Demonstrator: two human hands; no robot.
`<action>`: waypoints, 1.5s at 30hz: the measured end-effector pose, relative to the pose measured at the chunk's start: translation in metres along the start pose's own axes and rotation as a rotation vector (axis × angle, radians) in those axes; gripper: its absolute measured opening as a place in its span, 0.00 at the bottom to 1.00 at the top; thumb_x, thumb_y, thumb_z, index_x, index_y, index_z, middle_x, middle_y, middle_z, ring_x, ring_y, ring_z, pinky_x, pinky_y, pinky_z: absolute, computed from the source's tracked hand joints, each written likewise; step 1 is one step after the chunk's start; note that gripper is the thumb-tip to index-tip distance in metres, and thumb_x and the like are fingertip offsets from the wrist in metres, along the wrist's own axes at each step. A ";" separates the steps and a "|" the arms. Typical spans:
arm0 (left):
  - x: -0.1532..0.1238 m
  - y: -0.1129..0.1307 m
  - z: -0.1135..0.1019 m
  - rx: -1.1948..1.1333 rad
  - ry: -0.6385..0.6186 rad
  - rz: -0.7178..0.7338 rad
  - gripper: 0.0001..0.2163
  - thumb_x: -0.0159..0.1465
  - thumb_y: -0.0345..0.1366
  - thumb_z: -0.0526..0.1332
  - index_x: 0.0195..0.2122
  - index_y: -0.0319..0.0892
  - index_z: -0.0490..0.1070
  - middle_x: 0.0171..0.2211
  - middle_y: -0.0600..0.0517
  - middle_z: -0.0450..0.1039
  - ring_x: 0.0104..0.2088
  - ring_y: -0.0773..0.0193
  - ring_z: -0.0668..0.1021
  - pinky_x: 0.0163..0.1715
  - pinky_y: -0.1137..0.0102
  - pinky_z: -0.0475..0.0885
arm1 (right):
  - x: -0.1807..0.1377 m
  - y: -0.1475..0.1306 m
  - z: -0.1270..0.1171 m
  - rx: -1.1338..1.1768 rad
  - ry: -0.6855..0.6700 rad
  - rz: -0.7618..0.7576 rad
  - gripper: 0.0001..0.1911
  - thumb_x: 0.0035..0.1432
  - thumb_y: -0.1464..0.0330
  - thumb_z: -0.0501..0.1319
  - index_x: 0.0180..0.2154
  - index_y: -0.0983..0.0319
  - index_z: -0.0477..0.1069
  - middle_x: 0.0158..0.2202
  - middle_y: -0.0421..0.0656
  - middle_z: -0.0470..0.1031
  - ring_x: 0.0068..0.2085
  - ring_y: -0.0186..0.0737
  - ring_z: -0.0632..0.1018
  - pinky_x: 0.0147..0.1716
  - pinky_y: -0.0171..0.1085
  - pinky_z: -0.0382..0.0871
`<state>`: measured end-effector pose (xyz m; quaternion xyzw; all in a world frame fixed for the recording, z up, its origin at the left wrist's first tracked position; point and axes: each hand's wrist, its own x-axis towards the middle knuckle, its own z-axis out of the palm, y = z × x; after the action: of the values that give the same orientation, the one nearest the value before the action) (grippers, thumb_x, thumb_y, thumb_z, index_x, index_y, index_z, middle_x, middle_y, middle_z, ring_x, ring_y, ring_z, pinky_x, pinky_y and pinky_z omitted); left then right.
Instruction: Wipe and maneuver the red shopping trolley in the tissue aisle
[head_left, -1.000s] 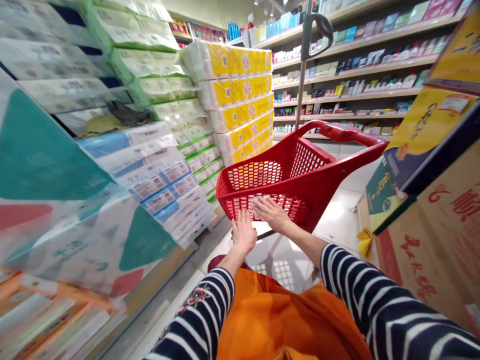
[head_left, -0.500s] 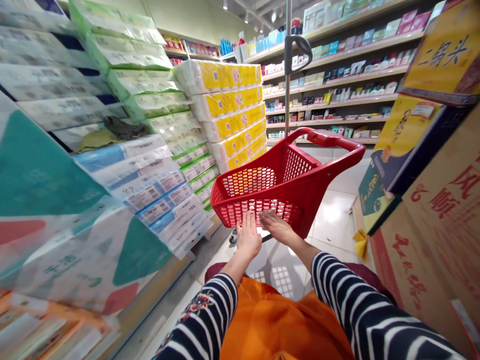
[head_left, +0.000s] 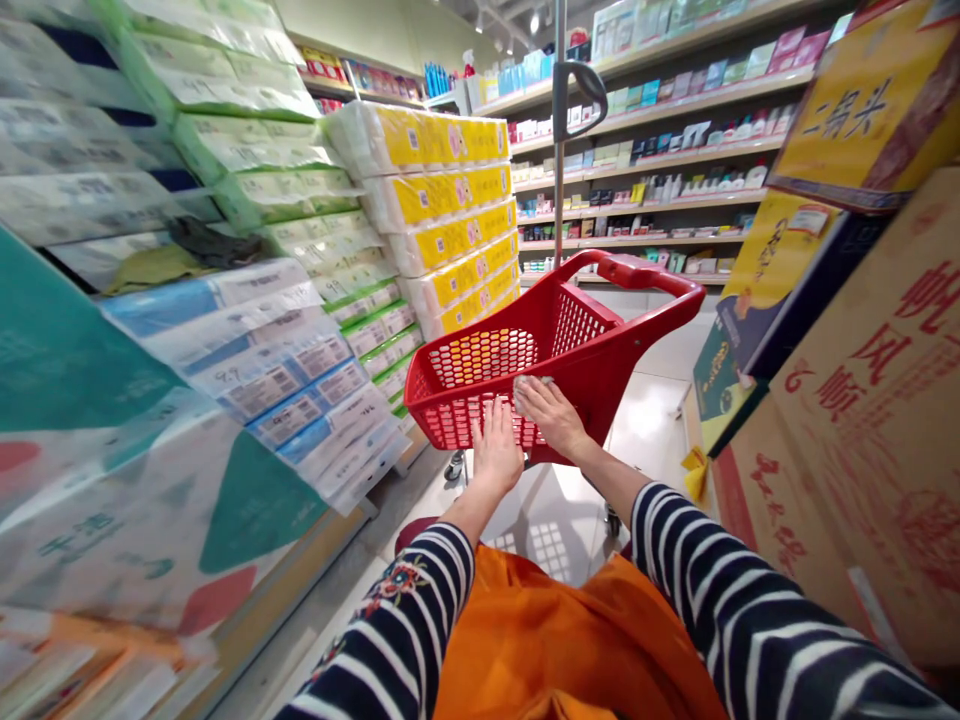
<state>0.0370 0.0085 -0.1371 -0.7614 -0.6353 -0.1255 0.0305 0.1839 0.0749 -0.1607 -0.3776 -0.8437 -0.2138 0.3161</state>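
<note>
A red plastic shopping basket on wheels (head_left: 570,345) stands in the aisle just ahead of me, with its grey pull handle (head_left: 579,85) raised on a tall pole. My left hand (head_left: 495,452) lies flat against the basket's near mesh wall, fingers stretched upward. My right hand (head_left: 553,415) rests flat beside it near the rim, and a small pale thing that I cannot make out shows under its fingertips. Both sleeves are navy with white stripes. An orange garment covers my lap below.
Wrapped tissue packs (head_left: 285,360) are stacked high on the left, with yellow packs (head_left: 450,190) behind them. Cardboard boxes with red print (head_left: 862,420) crowd the right side. Stocked shelves (head_left: 675,150) line the back. The glossy tiled floor (head_left: 645,420) runs beside the basket.
The basket has come closer and shifted left in view. Both hands slid higher up its near wall, staying flat against it.
</note>
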 end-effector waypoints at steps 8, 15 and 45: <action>-0.010 0.004 0.006 0.068 -0.079 0.059 0.34 0.56 0.32 0.52 0.64 0.34 0.44 0.66 0.43 0.38 0.65 0.55 0.45 0.61 0.51 0.45 | -0.052 -0.012 0.024 -0.009 -0.083 -0.070 0.18 0.62 0.73 0.51 0.53 0.64 0.67 0.55 0.47 0.68 0.60 0.44 0.63 0.59 0.50 0.55; 0.000 0.015 0.000 0.029 -0.013 0.081 0.34 0.55 0.31 0.52 0.64 0.34 0.43 0.66 0.43 0.38 0.65 0.56 0.43 0.61 0.52 0.43 | -0.030 0.016 -0.014 -0.060 0.118 0.156 0.21 0.63 0.75 0.47 0.56 0.63 0.63 0.58 0.48 0.63 0.62 0.43 0.58 0.59 0.49 0.54; 0.024 0.052 -0.011 -1.829 -0.323 -0.697 0.07 0.53 0.40 0.61 0.28 0.41 0.68 0.21 0.57 0.70 0.19 0.71 0.72 0.21 0.76 0.66 | -0.037 -0.021 -0.044 0.402 0.162 0.356 0.23 0.61 0.72 0.48 0.58 0.59 0.61 0.59 0.46 0.62 0.57 0.40 0.66 0.55 0.39 0.65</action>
<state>0.0898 0.0195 -0.1147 -0.2704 -0.4790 -0.4639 -0.6944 0.2037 0.0167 -0.1577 -0.4311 -0.7615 -0.0127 0.4839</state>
